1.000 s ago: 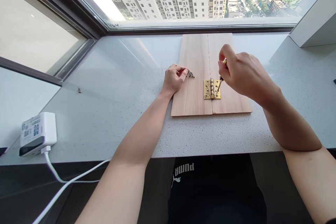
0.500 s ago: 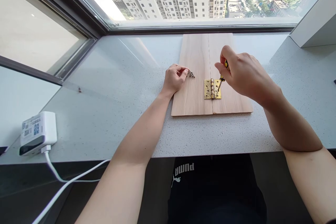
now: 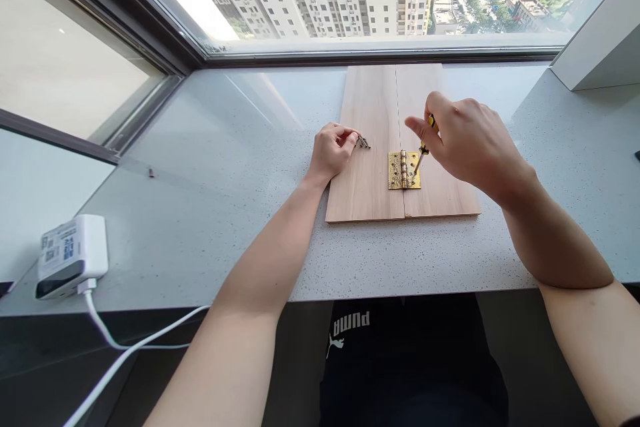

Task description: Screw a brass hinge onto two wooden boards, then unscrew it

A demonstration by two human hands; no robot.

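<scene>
Two pale wooden boards (image 3: 370,100) lie side by side, a brass-coloured hinge (image 3: 397,171) spanning the seam near their front end. My right hand (image 3: 465,140) is closed around a yellow and black screwdriver (image 3: 424,149), tilted, its tip down at the hinge's right leaf. The thumb of that hand is lifted off to the left. At the left board's edge my left hand (image 3: 333,150) pinches several small screws (image 3: 363,141), which stick out past its fingertips over the wood. What the screwdriver tip sits in is too small to tell.
The boards rest on a speckled white countertop (image 3: 240,213) below a window (image 3: 320,0). A white device (image 3: 75,255) with a white cable (image 3: 125,353) stands at the left. A white box-like unit (image 3: 600,40) is at the back right. A small brown object (image 3: 151,173) lies left.
My right hand has shifted slightly, its thumb stretching away from the screwdriver handle. The left hand and the screws keep their place.
</scene>
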